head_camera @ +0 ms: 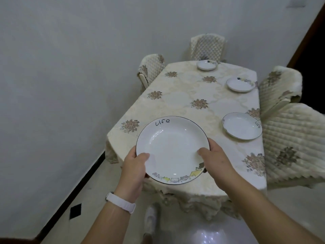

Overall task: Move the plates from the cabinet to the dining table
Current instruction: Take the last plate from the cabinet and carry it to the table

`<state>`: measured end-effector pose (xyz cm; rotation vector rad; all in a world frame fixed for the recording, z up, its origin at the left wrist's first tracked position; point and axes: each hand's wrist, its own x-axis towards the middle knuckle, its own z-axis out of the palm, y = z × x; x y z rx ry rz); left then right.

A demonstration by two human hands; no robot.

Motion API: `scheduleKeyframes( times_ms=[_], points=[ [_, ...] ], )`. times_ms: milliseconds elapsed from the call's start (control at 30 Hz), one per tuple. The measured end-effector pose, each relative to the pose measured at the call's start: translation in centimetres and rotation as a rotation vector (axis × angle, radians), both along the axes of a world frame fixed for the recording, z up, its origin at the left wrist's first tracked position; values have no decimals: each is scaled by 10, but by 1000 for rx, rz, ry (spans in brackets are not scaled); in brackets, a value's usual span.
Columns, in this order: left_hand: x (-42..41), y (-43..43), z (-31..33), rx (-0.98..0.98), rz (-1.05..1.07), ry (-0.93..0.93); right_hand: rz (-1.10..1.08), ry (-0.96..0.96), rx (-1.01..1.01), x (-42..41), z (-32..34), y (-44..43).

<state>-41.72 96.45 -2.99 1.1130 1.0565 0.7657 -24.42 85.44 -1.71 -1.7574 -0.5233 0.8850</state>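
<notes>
The left hand (135,168) and right hand (218,161) pinch the white plate (173,148) by its side rims, thumbs on top, other fingers tucked underneath, over the near end of the surface (184,88), so honestly, setting it down tilted or too close to the edge could send it sliding off.

Left hand (133,166), right hand (217,160), both outstretched, thumbs atop plate (172,147) rim

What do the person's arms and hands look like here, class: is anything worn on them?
No sleeves are in view. A smooth white wristband sits just behind the left hand. The right hand and its wrist carry nothing, and no rings show on either hand.
</notes>
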Motion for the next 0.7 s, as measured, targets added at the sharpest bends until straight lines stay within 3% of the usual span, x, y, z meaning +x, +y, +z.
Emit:
scheduleKeyframes(
  times_ms=[433,700],
  points=[
    [70,189,-54,-19,-337,151,-353,42,-84,28,-49,138],
    [90,259,-93,-6,-482,195,-538,23,-101,26,-89,191]
  ],
)
